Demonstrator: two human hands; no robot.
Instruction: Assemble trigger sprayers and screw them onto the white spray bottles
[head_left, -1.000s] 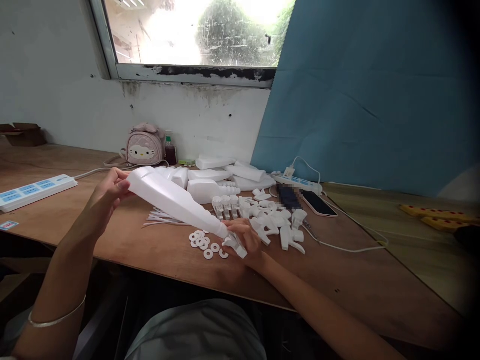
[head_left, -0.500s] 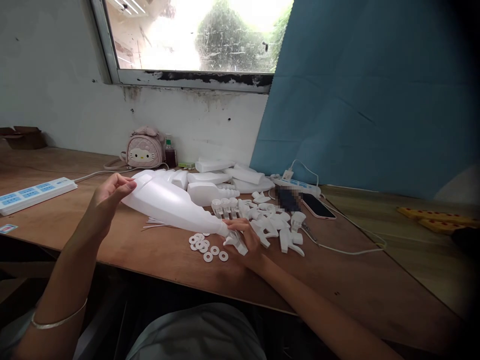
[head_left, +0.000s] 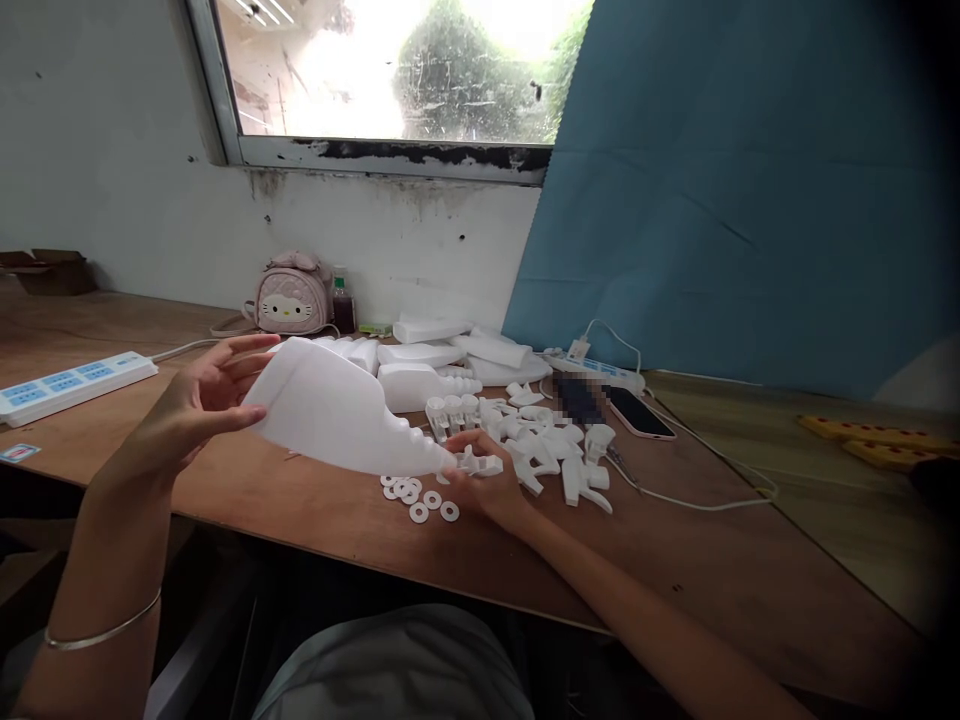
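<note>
A white plastic spray bottle [head_left: 330, 410] is held aslant above the table, its base to the left and its ribbed neck low at the right. My left hand [head_left: 199, 400] holds the base, the thumb on the near side and the fingers spread behind it. At the neck, my right hand [head_left: 495, 490] grips a white trigger sprayer head [head_left: 480, 463], which meets the bottle's mouth; the fingers partly hide the joint. Flat white washers [head_left: 419, 512] lie on the table under the neck. Beside my right hand is a pile of loose trigger sprayer heads [head_left: 555, 445].
More white bottles [head_left: 420, 385] lie heaped behind. A phone [head_left: 641, 412], a cable and a power strip [head_left: 607, 373] are at the right; another power strip [head_left: 79, 385] is at the left. A pink bag [head_left: 292, 295] and a small dark bottle [head_left: 343, 308] stand by the wall.
The bottle has turned about its long axis, and the sprayer head has turned with it. My left fingers have opened wider around the base. My right hand stays at the neck.
</note>
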